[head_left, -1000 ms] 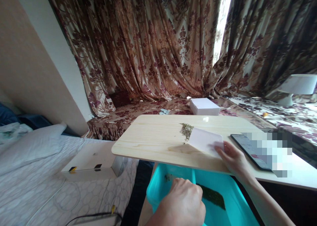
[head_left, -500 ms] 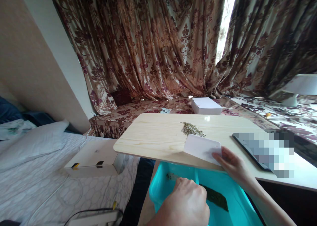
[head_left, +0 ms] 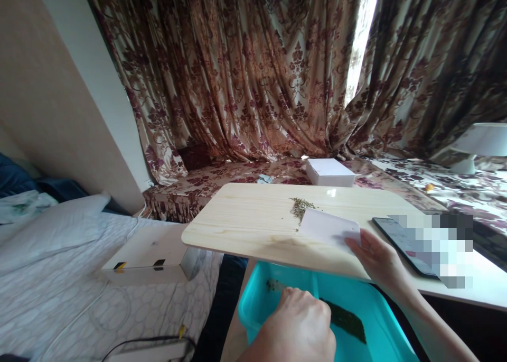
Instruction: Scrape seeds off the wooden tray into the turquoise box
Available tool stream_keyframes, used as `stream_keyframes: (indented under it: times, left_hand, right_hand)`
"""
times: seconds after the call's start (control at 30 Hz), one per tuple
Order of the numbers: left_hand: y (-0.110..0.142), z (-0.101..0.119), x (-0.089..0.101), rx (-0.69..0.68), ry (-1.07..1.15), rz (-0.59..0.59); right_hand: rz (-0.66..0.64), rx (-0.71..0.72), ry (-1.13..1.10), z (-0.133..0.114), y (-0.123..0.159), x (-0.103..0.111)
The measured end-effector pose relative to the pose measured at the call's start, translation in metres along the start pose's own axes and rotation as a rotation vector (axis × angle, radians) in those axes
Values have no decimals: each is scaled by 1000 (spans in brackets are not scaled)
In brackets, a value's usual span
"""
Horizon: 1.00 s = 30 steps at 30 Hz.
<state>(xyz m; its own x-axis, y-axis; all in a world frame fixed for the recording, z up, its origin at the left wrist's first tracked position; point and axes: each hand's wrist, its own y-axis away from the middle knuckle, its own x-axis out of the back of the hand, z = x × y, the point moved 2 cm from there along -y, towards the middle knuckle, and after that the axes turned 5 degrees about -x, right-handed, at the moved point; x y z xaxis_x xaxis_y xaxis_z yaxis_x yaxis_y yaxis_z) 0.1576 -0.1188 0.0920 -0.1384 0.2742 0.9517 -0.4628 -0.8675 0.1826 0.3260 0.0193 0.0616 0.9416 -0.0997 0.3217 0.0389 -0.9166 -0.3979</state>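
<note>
My right hand [head_left: 378, 256] holds a flat white card-like scraper [head_left: 328, 226] by its right end, thumb on top. Tilted over the table [head_left: 237, 214], the scraper hides the near right part of a pile of small green grains [head_left: 301, 206]. A few stray grains lie just left of its edge. Below the table's front edge is a teal divided bin [head_left: 253, 293]; a dark green mass [head_left: 346, 321] lies in its right compartment, and small dark bits sit in the left one. My left hand [head_left: 299, 325] is closed over the bin's middle; its fingertips and anything in them are hidden.
On the right of the table lies a tablet [head_left: 404, 248], partly blurred out. A white box [head_left: 330, 172] stands behind the table on the patterned ledge. To the left, a flat white box [head_left: 152, 248] rests on the bed [head_left: 71, 293], with cables nearby.
My right hand and the scraper have shifted slightly right, and the scraper has moved up over part of the grains, so less of the pile shows. My left hand has hardly moved.
</note>
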Motion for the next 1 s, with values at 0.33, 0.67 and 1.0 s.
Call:
stream_keyframes:
  times: [0.33,0.67,1.0]
  left_hand:
    - [1,-1,1,-8,-1,-10]
    - [-2,-3,0,11,-18,-13]
    - [7,-12,1,94,97,5]
  right_hand:
    - [-91,-70,-57,6,-6,-15]
    - [-298,-70,-46,-22,21,-25]
    - [-109,-80,-157,-10,2,-4]
